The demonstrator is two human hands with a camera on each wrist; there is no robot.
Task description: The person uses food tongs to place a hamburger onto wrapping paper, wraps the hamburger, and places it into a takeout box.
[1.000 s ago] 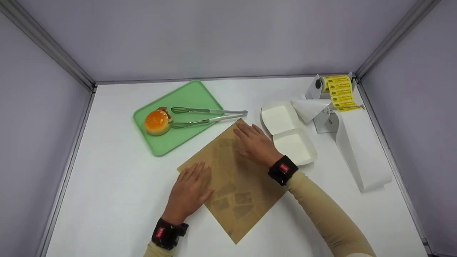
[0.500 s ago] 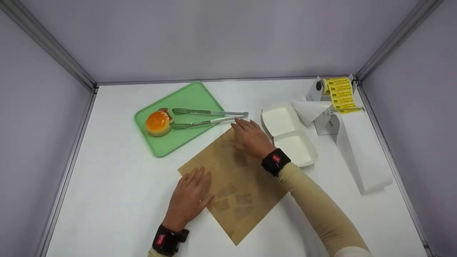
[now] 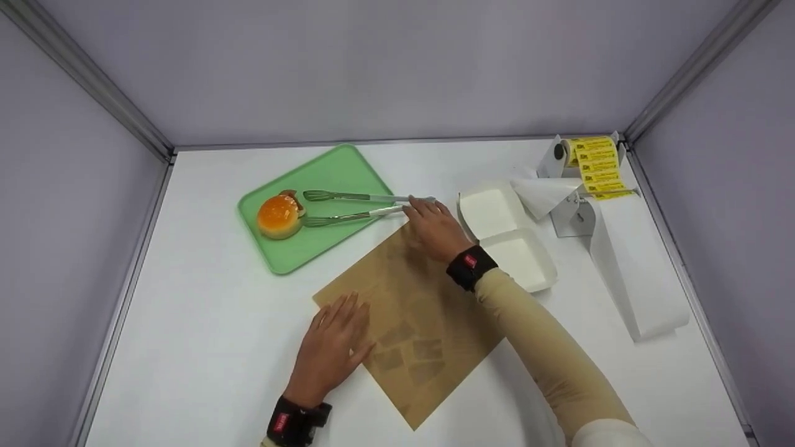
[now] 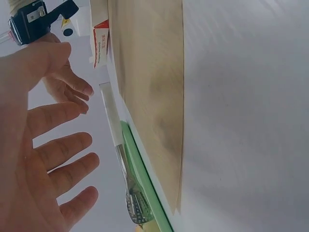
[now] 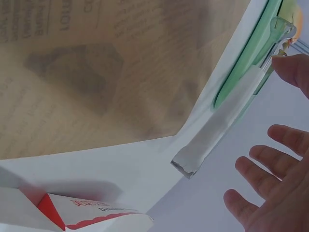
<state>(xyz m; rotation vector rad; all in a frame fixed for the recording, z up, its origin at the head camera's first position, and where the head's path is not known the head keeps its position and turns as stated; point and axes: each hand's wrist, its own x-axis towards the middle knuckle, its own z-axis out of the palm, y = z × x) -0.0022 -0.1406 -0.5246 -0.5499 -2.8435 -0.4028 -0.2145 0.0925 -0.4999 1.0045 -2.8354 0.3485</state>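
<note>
My right hand (image 3: 436, 231) hovers at the handle end of the metal tongs (image 3: 338, 219), over the far corner of the brown printed paper sheet (image 3: 428, 316). In the right wrist view its fingers (image 5: 260, 176) are spread and apart from the tongs' white handle (image 5: 217, 125). Over the paper's left edge is my left hand (image 3: 329, 347), its fingers extended and holding nothing; the left wrist view shows them raised off the sheet. Both arms of the tongs lie across a green tray (image 3: 348, 167), their handle end beyond its rim. A burger (image 3: 278, 217) sits on the tray's left part.
An unfolded white box (image 3: 522, 257) with red print outside lies right of the paper. Behind it stands a dispenser with a yellow label roll (image 3: 597, 162) and a long white strip (image 3: 640, 273) trailing forward. Walls enclose the white table's back and sides.
My right hand has moved away from me, from the paper's upper part to the tongs' handle end. The left hand has barely moved. The paper, tray and box stay put.
</note>
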